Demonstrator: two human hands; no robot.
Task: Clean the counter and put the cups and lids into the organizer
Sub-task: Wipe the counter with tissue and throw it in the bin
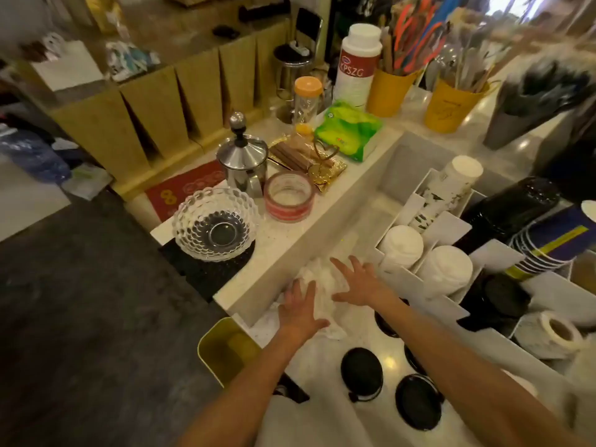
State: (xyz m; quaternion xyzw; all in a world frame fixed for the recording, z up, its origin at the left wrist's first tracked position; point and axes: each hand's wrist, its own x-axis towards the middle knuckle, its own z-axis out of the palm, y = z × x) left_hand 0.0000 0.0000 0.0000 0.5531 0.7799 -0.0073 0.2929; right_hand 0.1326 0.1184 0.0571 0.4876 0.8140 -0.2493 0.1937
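A crumpled white tissue (317, 283) lies on the white counter (325, 359). My left hand (298, 309) rests flat on its near left part, fingers spread. My right hand (358, 282) presses its right side, fingers apart too. Black lids (362, 373) (418, 402) lie loose on the counter near my forearms, and another lid (383, 321) shows partly under my right arm. The white organizer (450, 225) to the right holds stacks of white cups (400, 246) (443, 269), a patterned cup stack (446, 188), black lids (511, 208) and blue-striped cups (554, 245).
A raised ledge on the left carries a glass bowl (215, 224), a tape roll (289, 196), a steel pot (242, 158), a green pack (348, 130) and yellow utensil cups (388, 88). A yellow-green bin (225, 348) stands below the counter's left edge. A label roll (556, 333) lies far right.
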